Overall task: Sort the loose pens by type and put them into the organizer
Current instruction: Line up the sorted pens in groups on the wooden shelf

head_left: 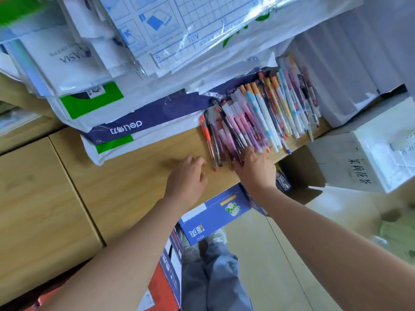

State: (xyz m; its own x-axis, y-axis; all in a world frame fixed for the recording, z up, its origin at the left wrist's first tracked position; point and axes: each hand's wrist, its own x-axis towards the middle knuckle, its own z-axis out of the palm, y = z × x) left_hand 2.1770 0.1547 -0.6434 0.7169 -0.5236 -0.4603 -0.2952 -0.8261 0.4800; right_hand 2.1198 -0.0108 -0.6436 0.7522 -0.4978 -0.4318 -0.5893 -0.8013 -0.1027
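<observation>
Two hands reach over a wooden table [134, 187] toward a row of loose pens [258, 113] lying side by side on it. The left hand [187, 176] rests on the wood with its fingers loosely curled and released, holding nothing. Just right of its fingertips, and apart from them, lie an orange pen [204, 131] and a black pen [212, 140], the leftmost of the row. The right hand [256, 170] is at the near ends of the pink pens [238, 129], with its fingers reaching over them and touching. Blur hides the fingertips, so I cannot tell whether they pinch a pen or merely press on the bunch. Right of those fingers run white pens [267, 117] with blue and orange caps, then dark pens [306, 88] farther right. Beyond the fingers of both hands, stacked paper packs [116, 129] overlap the far ends of the row. Below the right wrist, under the table edge, sits a blue box [213, 218]. Well right of that hand stands a white box [359, 162].
</observation>
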